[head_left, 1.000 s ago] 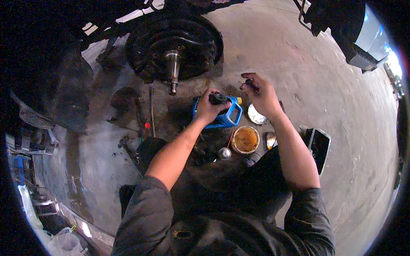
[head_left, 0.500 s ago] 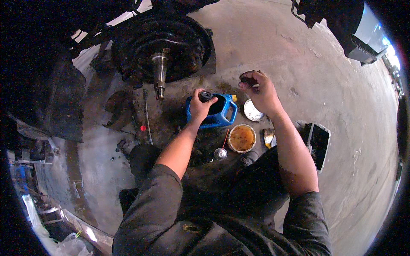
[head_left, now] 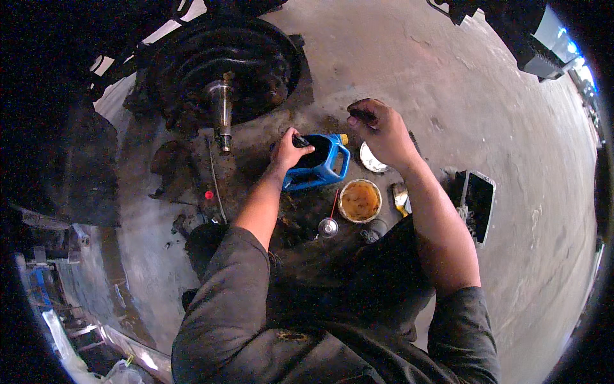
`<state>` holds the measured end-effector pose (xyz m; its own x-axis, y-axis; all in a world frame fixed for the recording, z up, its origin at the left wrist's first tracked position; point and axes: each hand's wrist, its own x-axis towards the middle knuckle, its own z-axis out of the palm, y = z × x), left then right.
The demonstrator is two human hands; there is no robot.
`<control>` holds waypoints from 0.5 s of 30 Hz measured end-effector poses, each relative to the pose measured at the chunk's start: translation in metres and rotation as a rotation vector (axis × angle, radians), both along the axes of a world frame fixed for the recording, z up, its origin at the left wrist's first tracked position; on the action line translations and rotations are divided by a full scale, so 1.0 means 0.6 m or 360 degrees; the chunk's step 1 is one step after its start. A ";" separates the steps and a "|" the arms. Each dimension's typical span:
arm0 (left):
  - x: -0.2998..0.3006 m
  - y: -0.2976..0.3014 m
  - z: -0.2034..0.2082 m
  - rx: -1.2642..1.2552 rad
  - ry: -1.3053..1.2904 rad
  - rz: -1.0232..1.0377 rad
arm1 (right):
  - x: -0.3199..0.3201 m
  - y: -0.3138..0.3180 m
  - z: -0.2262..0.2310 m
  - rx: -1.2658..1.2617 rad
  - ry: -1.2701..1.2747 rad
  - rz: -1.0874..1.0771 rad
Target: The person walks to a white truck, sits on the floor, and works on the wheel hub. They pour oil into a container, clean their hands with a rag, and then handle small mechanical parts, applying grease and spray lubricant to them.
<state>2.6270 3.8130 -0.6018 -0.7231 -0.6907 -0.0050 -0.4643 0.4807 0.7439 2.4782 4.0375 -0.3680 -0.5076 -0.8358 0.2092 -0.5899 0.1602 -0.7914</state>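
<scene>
My left hand [head_left: 289, 152] is closed around a small dark round part [head_left: 300, 140], at the left side of a blue plastic jug [head_left: 313, 179]. The jug lies on its side with its upper wall cut away, and its inside is dark. A yellow cap [head_left: 344, 138] is on its far right end. Raised beyond a white round lid [head_left: 370, 159], my right hand [head_left: 384, 131] has its blackened fingers curled together. Whatever it may hold is too dark to make out. Nearer me stands an open round tub [head_left: 360, 201] of amber grease.
A metal axle spindle [head_left: 221, 118] juts from a large black round plate [head_left: 256, 51] at far left. Beside the tub are a spray can [head_left: 328, 228] with a red straw and a yellow-and-white packet [head_left: 401, 200]. A black bin [head_left: 488, 211] stands right; a thin rod [head_left: 215, 176] lies left.
My left hand has turned and moved slightly left, tipping the dark part so its round face shows less. My right hand shifts a little left and away. The whole view has shifted somewhat.
</scene>
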 end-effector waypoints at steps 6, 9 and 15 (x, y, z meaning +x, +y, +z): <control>-0.006 -0.048 -0.061 -0.0397 -0.0636 -0.0013 | 0.006 -0.018 -0.003 -0.0090 -0.0020 0.0085; -0.065 -0.020 -0.007 -0.1140 -0.1092 -0.0575 | -0.009 -0.008 -0.004 -0.0056 0.0061 0.0017; -0.055 -0.040 -0.029 -0.1692 -0.1287 -0.0492 | -0.003 -0.015 0.003 -0.0061 0.0060 0.0029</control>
<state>2.5943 3.7888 -0.6192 -0.8957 -0.4392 -0.0696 -0.3591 0.8066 -0.4694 2.4765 4.0285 -0.3662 -0.4837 -0.8357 0.2602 -0.6221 0.1192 -0.7738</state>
